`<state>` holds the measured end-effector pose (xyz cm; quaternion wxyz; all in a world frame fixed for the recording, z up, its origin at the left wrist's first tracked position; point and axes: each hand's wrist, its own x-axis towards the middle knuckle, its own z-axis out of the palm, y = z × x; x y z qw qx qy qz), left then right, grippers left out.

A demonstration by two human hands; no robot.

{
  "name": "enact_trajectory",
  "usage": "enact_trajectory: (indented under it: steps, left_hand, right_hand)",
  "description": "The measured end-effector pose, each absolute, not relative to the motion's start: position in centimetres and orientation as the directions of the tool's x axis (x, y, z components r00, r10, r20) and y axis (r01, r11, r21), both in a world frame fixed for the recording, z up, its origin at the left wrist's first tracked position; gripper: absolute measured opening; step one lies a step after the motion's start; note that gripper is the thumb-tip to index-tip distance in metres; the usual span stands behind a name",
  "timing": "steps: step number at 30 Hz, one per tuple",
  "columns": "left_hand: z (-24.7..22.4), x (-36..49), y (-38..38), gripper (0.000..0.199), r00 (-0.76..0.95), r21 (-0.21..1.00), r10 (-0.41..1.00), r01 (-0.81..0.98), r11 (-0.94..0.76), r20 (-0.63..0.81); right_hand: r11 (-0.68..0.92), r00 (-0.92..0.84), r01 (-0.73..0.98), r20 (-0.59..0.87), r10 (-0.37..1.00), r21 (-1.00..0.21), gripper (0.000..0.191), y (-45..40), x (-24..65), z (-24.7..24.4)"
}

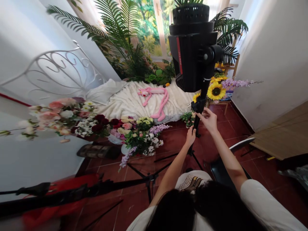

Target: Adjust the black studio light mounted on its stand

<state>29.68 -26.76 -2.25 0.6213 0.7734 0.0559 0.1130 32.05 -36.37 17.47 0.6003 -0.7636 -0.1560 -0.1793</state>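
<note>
Red-tiled floor [175, 138] beneath a light stand [196, 121], its shaft gripped by the left hand [191, 137], the right hand [209, 121] partly open beside its collar [198, 105]; the rigid, probably top-heavy studio light [192, 57] above is best steadied below its head.

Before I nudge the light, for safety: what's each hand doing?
Left hand: closed around the light stand.
Right hand: open, fingertips by the stand's clamp; contact can't be told.
</note>
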Motion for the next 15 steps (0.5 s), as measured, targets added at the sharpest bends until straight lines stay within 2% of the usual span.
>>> enact_trajectory:
  steps: [4, 6, 8, 11, 15]
  left_hand:
    - [-2.2, 29.7, -26.8, 0.049, 0.970, 0.972, 0.216, -0.066, -0.227, 0.116]
    - [-2.1, 29.8, -26.8, 0.049, 0.969, 0.971, 0.213, -0.072, -0.229, 0.122]
    - [-1.9, 29.7, -26.8, 0.047, 0.969, 0.974, 0.217, -0.071, -0.213, 0.118]
    - [-1.6, 29.6, -26.8, 0.044, 0.967, 0.985, 0.241, -0.042, -0.170, 0.083]
    - [-1.1, 29.4, -26.8, 0.042, 0.968, 0.989, 0.244, -0.019, -0.147, 0.055]
  right_hand:
    - [-0.330, 0.931, 0.364, 0.350, 0.104, -0.871, 0.035, -39.0, 30.3, 14.1]
    - [-0.424, 0.963, 0.265, 0.216, 0.159, -0.866, 0.028, -40.5, 29.2, 11.2]
    - [-0.452, 0.983, 0.138, 0.065, 0.173, -0.881, 0.024, -41.5, 28.2, 8.2]
    - [-0.334, 0.972, -0.040, -0.114, 0.205, -0.942, 0.029, -41.4, 26.7, 4.6]
    - [-0.108, 0.957, -0.200, -0.218, 0.191, -0.974, 0.041, -39.3, 25.4, 2.3]
